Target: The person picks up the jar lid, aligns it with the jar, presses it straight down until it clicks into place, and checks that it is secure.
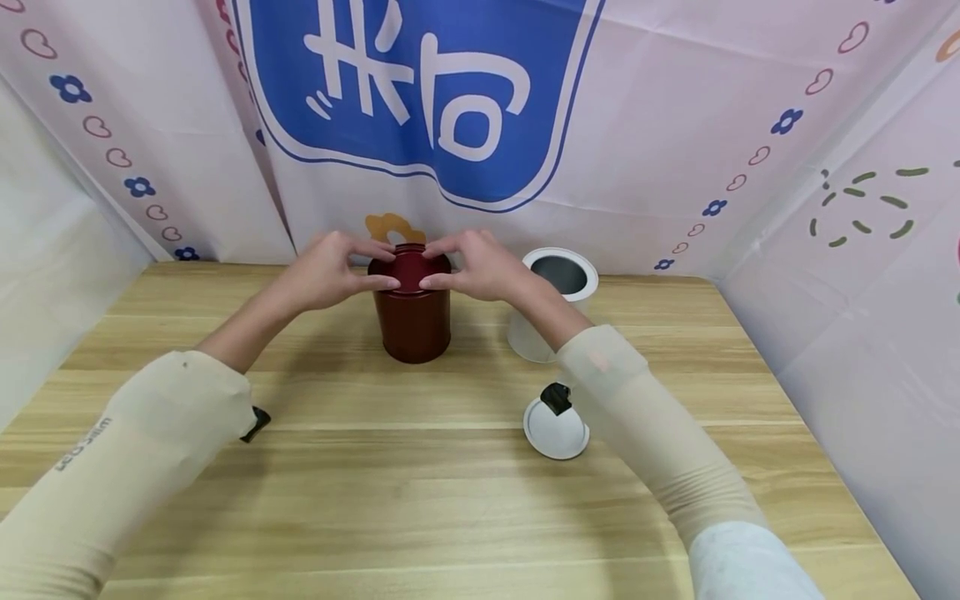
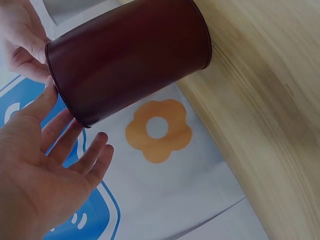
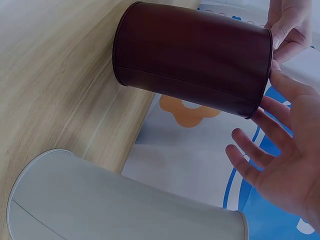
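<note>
Note the dark red cylindrical canister [image 1: 414,327], upright at the rear of the wood-grain table [image 1: 375,500], close to the printed cloth backdrop [image 1: 645,158]. Compare the uncovered white canister [image 1: 528,335] to its right and, in front of that, the round white lid [image 1: 553,440] flat on the wood. See left hand [image 1: 330,271] and right hand [image 1: 483,267] at opposite sides of the red top [image 1: 410,273], fingers extended, thumbs and forefingers at its rim; cannot tell the firmness of contact. Probable faults: jamming of the top under uneven fingertip pressure; tipping of the canister from an off-centre push.
</note>
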`<state>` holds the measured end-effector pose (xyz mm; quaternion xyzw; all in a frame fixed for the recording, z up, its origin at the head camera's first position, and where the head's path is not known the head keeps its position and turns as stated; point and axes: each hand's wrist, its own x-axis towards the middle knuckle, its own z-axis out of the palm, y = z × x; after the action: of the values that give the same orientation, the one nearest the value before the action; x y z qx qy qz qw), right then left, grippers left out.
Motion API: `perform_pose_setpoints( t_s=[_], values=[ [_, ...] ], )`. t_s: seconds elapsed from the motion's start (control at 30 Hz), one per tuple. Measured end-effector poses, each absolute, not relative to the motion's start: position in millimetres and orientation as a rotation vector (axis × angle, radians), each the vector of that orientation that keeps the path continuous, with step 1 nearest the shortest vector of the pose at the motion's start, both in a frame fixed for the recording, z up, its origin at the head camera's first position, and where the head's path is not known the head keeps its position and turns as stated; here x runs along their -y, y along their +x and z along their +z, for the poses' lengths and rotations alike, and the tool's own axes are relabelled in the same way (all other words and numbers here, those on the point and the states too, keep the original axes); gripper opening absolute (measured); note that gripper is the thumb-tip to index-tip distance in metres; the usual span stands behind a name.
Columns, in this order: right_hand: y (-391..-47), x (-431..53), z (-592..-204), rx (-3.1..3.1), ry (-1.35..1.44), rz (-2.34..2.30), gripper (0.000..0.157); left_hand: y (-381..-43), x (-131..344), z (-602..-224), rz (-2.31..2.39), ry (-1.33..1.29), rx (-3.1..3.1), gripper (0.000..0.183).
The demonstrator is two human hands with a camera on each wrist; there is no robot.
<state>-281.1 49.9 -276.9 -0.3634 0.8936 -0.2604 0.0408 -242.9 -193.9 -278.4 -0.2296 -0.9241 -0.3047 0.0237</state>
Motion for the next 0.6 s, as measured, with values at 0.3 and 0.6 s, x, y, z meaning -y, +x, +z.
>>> perform_pose_setpoints(
  t_s=[0.3,0.6],
  values=[
    [-280.3,-50.3,-279.7,-2.734,-1.107,-0.818,0.049,-242.5,197.1,-283.2,-0.982,-0.695,2.843,0.04],
    [-279.2,-49.8,-280.1,-2.751,-1.033,-0.821,0.051,-242.5,196.8,-282.7,-0.991,-0.672,2.858,0.042]
  ],
)
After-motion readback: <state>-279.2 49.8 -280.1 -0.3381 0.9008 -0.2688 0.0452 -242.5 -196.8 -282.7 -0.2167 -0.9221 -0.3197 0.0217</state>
